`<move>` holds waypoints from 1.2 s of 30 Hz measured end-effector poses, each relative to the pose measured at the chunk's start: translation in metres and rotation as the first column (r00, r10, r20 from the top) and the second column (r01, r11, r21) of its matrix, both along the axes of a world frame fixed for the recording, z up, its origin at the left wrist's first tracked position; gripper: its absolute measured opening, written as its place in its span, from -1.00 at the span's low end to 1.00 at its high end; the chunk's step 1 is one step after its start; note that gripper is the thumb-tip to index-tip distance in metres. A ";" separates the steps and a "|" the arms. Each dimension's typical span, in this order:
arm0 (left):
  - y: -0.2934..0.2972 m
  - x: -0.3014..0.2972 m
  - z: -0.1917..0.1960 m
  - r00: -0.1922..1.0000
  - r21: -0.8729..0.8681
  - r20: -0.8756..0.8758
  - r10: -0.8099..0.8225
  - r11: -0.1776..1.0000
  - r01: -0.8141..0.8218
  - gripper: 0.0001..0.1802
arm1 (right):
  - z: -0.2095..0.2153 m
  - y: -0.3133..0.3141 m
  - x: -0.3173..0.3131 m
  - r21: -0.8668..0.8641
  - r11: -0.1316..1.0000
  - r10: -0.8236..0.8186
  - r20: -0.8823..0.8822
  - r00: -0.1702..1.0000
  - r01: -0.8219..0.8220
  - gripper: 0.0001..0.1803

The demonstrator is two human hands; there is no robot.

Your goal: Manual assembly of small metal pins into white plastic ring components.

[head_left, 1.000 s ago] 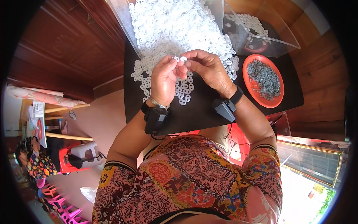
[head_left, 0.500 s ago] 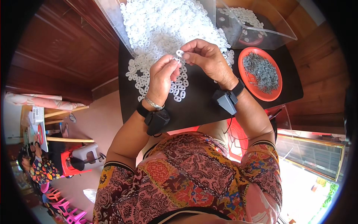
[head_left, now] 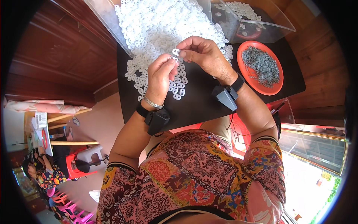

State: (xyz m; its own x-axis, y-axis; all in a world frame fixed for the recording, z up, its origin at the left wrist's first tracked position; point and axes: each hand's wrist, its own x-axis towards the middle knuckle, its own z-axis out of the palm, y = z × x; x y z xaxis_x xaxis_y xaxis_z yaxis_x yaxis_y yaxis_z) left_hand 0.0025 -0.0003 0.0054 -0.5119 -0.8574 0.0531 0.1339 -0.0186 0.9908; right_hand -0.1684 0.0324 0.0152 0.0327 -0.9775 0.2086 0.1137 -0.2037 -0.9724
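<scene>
My left hand (head_left: 161, 76) and my right hand (head_left: 203, 55) meet above a black table (head_left: 201, 100). Together their fingertips pinch a small white plastic ring piece (head_left: 176, 52). Just beyond the hands lies a big heap of the same white ring pieces (head_left: 160, 26), spilling onto the table from a clear bin. Each wrist carries a black device on a strap.
An orange plate (head_left: 274, 87) holding small grey metal pieces (head_left: 261, 65) sits right of my right hand. A clear plastic box (head_left: 257, 22) with more white pieces stands behind it. Wooden wall panels flank the table. A seated person and pink plastic chairs are at far lower left.
Both hands have stayed together at the heap's near edge, fingers shifting slightly on the white piece; the view has shifted a little.
</scene>
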 end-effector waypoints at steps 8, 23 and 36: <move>0.002 0.000 -0.001 1.000 -0.028 -0.007 0.011 1.000 -0.011 -0.82 | -0.003 0.001 0.003 -0.046 0.999 0.005 -0.097 0.995 -0.010 -0.84; 0.000 0.002 0.001 0.998 0.130 -0.056 0.034 0.991 -0.026 -0.75 | 0.003 0.010 0.017 -0.128 0.988 -0.127 -0.338 0.933 0.088 -0.72; -0.003 -0.001 -0.007 0.999 -0.016 0.005 0.053 0.998 -0.053 -0.70 | 0.002 0.010 0.018 -0.240 0.965 -0.198 -0.427 0.882 0.101 -0.67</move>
